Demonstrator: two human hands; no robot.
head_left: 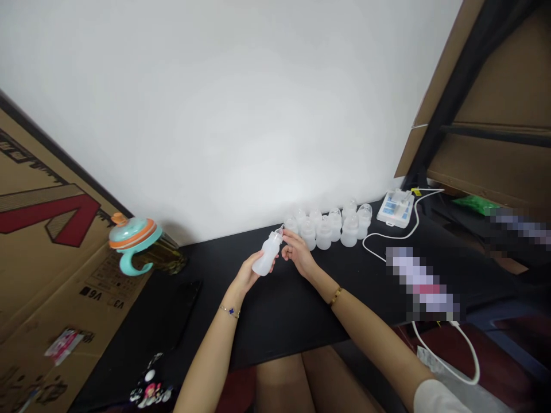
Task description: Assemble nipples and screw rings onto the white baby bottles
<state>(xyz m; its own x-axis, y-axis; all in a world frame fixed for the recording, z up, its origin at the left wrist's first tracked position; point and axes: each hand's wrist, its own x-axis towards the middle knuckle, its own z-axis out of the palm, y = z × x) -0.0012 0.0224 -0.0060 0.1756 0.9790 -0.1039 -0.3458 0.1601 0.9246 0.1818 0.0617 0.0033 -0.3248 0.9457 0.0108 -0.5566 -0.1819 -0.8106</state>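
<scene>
A translucent white baby bottle [267, 257] is tilted up to the right in front of me. My left hand [247, 274] is closed around its body. At the bottle's upper end is a clear teat [279, 230], and the fingertips of my right hand [300, 256] are closed on it, with the other fingers curled beside the neck. Just right of and behind my right hand, several similar baby bottles [323, 234] stand upright in a cluster against the wall, with clear domed tops.
On the black table [293, 315], a pitcher [146, 244] with a turquoise handle stands left. A dark flat device [176, 312] lies nearby. To the right are a white-and-blue case [396, 207], a white cable [415, 221] and a pixelated item [424, 284]. Cardboard [55, 229] borders the left.
</scene>
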